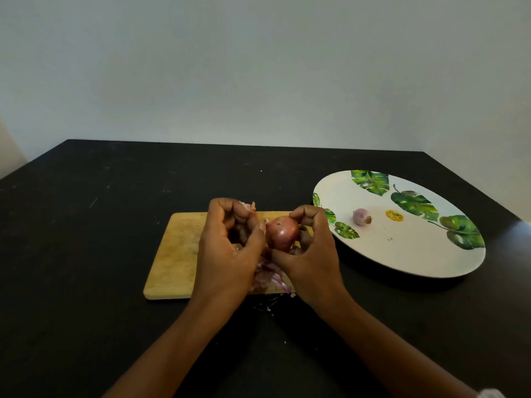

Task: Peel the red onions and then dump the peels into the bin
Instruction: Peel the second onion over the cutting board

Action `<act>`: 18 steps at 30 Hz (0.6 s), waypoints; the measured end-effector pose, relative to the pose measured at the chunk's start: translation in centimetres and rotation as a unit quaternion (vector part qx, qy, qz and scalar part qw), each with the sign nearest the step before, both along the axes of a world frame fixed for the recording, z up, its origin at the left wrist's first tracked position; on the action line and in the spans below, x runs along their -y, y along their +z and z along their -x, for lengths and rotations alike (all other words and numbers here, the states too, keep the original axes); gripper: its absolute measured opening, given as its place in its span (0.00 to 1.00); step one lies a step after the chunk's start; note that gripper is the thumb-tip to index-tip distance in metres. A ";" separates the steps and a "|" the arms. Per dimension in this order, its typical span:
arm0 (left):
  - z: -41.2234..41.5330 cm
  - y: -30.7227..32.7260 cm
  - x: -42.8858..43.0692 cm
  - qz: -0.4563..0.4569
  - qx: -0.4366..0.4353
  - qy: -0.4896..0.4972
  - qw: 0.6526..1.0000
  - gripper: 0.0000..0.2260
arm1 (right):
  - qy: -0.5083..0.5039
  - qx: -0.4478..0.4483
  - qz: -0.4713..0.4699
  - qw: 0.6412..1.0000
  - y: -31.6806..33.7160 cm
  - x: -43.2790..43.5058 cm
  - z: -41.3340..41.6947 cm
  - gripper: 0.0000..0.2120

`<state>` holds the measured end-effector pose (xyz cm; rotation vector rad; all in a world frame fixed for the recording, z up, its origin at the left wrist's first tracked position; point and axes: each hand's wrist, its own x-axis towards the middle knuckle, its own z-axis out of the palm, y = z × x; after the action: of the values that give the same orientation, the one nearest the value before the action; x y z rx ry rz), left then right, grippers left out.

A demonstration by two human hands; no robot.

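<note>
A red onion (281, 234) is held above the wooden cutting board (175, 254), gripped by the curled fingers of my right hand (311, 254). My left hand (230, 248) is curled beside the onion's left side and pinches a strip of pale purple peel (249, 206) that sticks out above its fingers. Loose peels (270, 278) lie in a heap on the board's near edge, partly hidden under my hands. A small peeled onion (361, 217) rests on the white plate with green leaf prints (402, 254) to the right.
A black table (86, 254) holds the board in the middle and the plate at the right. A few peel scraps (267, 307) lie on the table just in front of the board. A pale wall stands behind. No bin is in view.
</note>
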<state>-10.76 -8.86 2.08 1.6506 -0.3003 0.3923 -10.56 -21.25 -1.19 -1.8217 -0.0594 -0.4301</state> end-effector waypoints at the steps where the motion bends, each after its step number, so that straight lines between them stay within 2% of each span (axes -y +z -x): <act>1: -0.1 0.1 -0.1 0.000 0.005 0.011 1.000 0.14 | 0.002 0.000 -0.005 1.000 0.0 0.2 -0.1 0.29; 5: -0.7 0.0 -0.9 -0.026 0.016 0.048 0.998 0.18 | 0.060 -0.049 -0.090 0.993 0.2 0.6 -0.2 0.28; 9: -0.9 0.0 -1.2 -0.040 0.024 0.052 0.998 0.11 | 0.114 -0.114 -0.192 0.968 0.2 0.7 -0.3 0.29; 14: -0.8 0.2 -1.0 -0.047 0.022 0.028 0.998 0.13 | 0.147 -0.153 -0.241 0.947 1.0 0.5 -0.1 0.27; 18: -0.6 0.4 -1.1 -0.008 0.015 -0.005 1.000 0.13 | 0.175 -0.185 -0.322 0.912 1.6 0.5 0.1 0.26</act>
<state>-10.14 -7.73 2.48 1.6584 -0.3354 0.4081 -10.66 -21.74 0.38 -1.1746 0.0189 0.1528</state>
